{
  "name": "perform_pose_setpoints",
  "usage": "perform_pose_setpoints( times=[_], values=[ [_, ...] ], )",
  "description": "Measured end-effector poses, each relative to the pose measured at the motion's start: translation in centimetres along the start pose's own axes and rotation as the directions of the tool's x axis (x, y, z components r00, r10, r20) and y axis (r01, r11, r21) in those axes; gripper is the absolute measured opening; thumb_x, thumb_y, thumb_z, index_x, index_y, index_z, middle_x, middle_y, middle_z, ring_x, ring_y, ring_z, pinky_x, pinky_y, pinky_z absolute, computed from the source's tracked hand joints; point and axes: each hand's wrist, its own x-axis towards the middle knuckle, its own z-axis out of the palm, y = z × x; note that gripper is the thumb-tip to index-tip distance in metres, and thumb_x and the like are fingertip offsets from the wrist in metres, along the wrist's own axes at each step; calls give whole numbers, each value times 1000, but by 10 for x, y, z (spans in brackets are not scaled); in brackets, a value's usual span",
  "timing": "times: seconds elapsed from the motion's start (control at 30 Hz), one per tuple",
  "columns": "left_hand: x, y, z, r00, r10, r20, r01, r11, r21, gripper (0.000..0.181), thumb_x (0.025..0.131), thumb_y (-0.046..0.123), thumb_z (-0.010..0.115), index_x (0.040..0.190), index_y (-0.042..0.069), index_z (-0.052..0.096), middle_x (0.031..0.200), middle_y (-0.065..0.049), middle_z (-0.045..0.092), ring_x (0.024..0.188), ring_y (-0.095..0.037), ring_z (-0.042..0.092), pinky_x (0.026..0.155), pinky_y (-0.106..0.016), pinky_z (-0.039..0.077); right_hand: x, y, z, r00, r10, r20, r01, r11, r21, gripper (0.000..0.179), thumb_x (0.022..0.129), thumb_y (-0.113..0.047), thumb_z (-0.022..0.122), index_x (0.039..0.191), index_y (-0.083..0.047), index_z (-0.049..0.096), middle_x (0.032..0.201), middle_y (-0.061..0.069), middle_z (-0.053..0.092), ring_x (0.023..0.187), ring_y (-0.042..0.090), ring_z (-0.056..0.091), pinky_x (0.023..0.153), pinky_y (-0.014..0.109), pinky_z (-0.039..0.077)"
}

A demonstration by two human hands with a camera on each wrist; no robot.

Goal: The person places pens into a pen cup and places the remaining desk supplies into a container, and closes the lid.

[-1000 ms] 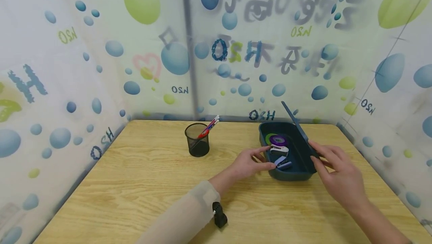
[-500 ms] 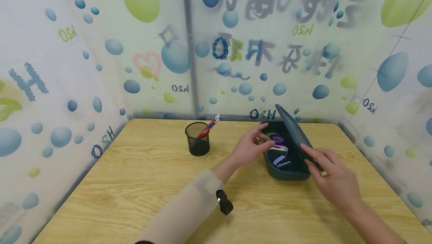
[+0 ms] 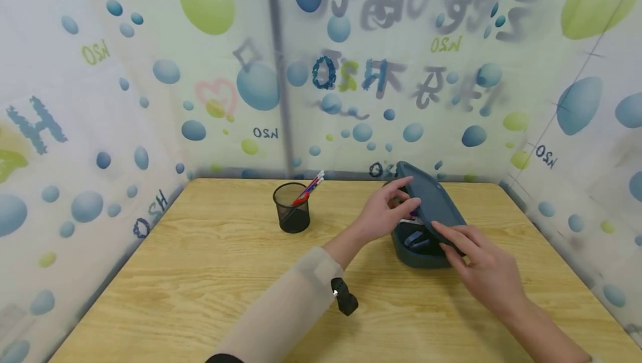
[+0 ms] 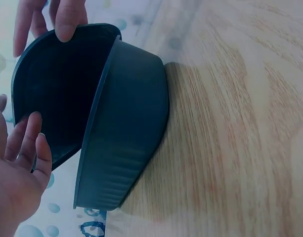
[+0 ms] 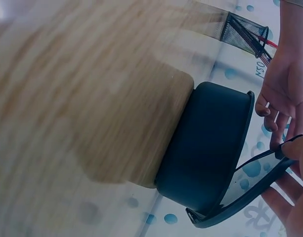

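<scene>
A dark blue-green box (image 3: 423, 261) stands on the right part of the table, its hinged lid (image 3: 435, 202) tilted partway over it. My right hand (image 3: 489, 265) pinches the lid's near edge between thumb and fingers. Beside the lid's left edge is my left hand (image 3: 383, 212), fingers spread and relaxed; whether they touch the lid I cannot tell. Inside the box a blue-grey item (image 3: 418, 240) shows, with part of a white item behind it. The lid and left hand hide the rest. In the left wrist view the lid (image 4: 57, 84) leans between both hands.
A black mesh pen cup (image 3: 293, 219) holding pens and something red stands left of the box. The wooden table (image 3: 210, 251) reaches back to a printed curtain (image 3: 341, 145). A black strap (image 3: 344, 298) hangs from the left sleeve.
The right hand has swung the lid left and down over the box, covering most of its contents. My left hand has risen from the box's side rim to the lid's left edge.
</scene>
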Motion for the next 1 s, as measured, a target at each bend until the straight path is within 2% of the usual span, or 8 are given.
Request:
perform_pose_setpoints(
  times=[0.17, 0.37, 0.5, 0.6, 0.67, 0.77, 0.87, 1.0],
  values=[
    [-4, -1, 0, 1000, -28, -9, 28, 1000, 5, 55, 112, 30, 67, 164, 20, 53, 122, -6, 70, 90, -9, 70, 83, -29, 62, 1, -1, 1, 1000, -4, 9, 3, 1000, 7, 62, 114, -63, 38, 133, -20, 79, 105, 2, 75, 69, 17, 72, 52, 21, 49],
    [-8, -4, -1, 998, -66, -20, 66, 997, -29, 51, 112, 29, 67, 161, 21, 57, 120, -7, 70, 92, -15, 72, 88, -42, 64, -1, 3, 0, 999, -2, 34, -1, 996, 86, 64, 111, -65, 43, 133, -17, 79, 108, 2, 74, 78, 18, 73, 59, 15, 53],
    [-10, -8, -3, 997, -80, -16, 79, 996, -37, 51, 111, 27, 68, 161, 18, 57, 118, -9, 70, 95, -19, 74, 89, -40, 64, -2, 12, -6, 997, 63, 43, -69, 983, 172, 34, 106, -32, 77, 134, -12, 78, 112, 3, 72, 92, 10, 67, 66, 11, 52],
    [-12, -12, -4, 996, -85, -12, 85, 996, -33, 51, 111, 26, 68, 161, 17, 57, 117, -11, 71, 94, -19, 73, 83, -32, 61, -5, 27, -10, 986, 157, 60, -166, 965, 204, 43, 90, -1, 87, 131, -9, 79, 113, 5, 72, 100, -9, 59, 75, 6, 48],
    [-13, -14, -5, 995, -99, -11, 99, 995, -26, 51, 111, 27, 68, 160, 18, 58, 117, -10, 72, 93, -19, 73, 79, -28, 58, -8, 40, -12, 972, 218, 92, -233, 950, 208, 41, 90, 4, 85, 129, -7, 79, 114, 7, 72, 103, -20, 52, 79, 2, 44],
    [-15, -17, -6, 992, -130, -8, 129, 991, -24, 50, 111, 28, 68, 159, 19, 59, 115, -8, 72, 90, -17, 71, 75, -27, 54, -15, 59, -13, 941, 291, 171, -322, 925, 200, 31, 99, -2, 79, 130, -7, 79, 117, 10, 72, 105, -24, 48, 84, -1, 43],
    [-17, -20, -7, 987, -163, 1, 163, 986, -26, 49, 111, 29, 69, 158, 21, 60, 116, -7, 72, 89, -15, 69, 75, -27, 54, -21, 73, -13, 899, 342, 272, -393, 906, 159, 30, 104, -10, 75, 135, -8, 78, 120, 15, 72, 101, -24, 46, 78, 5, 47],
    [-19, -22, -8, 983, -184, 15, 185, 983, -23, 49, 111, 29, 68, 159, 21, 59, 116, -6, 72, 92, -22, 71, 75, -29, 53, -24, 82, -13, 827, 392, 403, -466, 879, 101, 36, 108, -21, 72, 142, -8, 74, 127, 21, 75, 99, -17, 52, 73, 17, 54]
  ],
)
